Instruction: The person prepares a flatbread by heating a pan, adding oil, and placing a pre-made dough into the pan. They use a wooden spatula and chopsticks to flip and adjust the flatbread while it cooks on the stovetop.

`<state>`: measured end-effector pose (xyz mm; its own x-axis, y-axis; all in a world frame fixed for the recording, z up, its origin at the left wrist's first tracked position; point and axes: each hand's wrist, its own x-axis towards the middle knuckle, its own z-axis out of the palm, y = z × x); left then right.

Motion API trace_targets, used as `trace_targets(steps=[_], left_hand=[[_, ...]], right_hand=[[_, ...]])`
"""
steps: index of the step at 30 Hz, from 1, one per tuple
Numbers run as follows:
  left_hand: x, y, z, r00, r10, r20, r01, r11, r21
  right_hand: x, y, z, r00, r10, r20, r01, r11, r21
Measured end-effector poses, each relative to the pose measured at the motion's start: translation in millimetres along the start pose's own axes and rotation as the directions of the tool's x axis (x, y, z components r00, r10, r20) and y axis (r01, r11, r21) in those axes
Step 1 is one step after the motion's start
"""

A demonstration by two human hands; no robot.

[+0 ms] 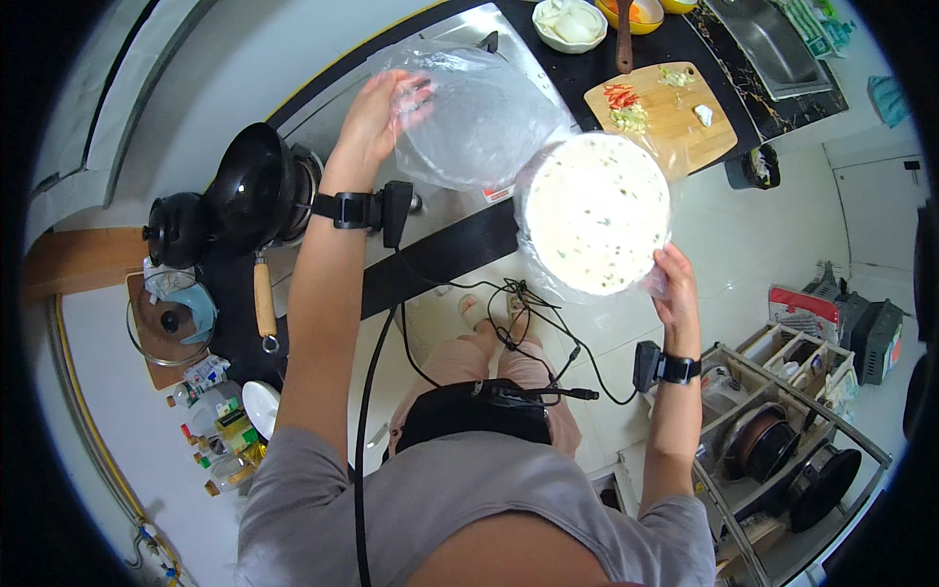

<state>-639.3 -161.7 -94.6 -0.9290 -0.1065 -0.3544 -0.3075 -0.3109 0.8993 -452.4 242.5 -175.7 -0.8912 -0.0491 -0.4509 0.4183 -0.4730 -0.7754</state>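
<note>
My right hand (pixel 675 282) grips the lower right edge of a stack of round pale flatbreads flecked with green (pixel 598 213), wrapped at the sides in clear plastic. My left hand (pixel 389 110) holds the edge of a round clear plastic sheet (pixel 477 117), spread over the steel gas stove (pixel 469 22); some of its fingers show through the film. The sheet's right side meets the stack. Part of the stove lies hidden under the sheet. Each wrist wears a black strap with a small device.
A black wok (pixel 253 191) stands on the left burner beside a black pot (pixel 176 231). A wooden cutting board (pixel 660 110) with chopped red and pale green pieces lies at the right, near a white bowl (pixel 569 26) and sink (pixel 766 44). An open pan drawer (pixel 777 440) juts out at lower right.
</note>
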Motion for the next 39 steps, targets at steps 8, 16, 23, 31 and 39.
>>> trace_targets(steps=[8, 16, 23, 31, 39], left_hand=[[22, -58, 24, 0.984, -0.139, 0.109, 0.122, 0.981, 0.154], [23, -73, -8, 0.987, 0.085, -0.133, -0.035, 0.938, 0.344], [-30, -49, -4, 0.890, 0.446, -0.092, -0.340, 0.786, 0.516], [-135, -15, -8, 0.966, -0.083, 0.243, 0.076, 0.996, 0.041], [-163, -12, -63, 0.994, 0.105, 0.006, -0.101, 0.969, -0.226]], right_hand=[[-47, 6, -50, 0.990, -0.076, -0.116, 0.089, 0.989, 0.117], [-52, -3, -32, 0.992, -0.088, -0.094, 0.102, 0.983, 0.155], [-13, -13, 20, 0.987, -0.066, 0.146, 0.047, 0.990, 0.135], [26, -16, 101, 0.925, 0.024, 0.379, -0.056, 0.996, 0.073], [39, 0, 166, 0.787, 0.116, 0.606, -0.433, 0.804, 0.408]])
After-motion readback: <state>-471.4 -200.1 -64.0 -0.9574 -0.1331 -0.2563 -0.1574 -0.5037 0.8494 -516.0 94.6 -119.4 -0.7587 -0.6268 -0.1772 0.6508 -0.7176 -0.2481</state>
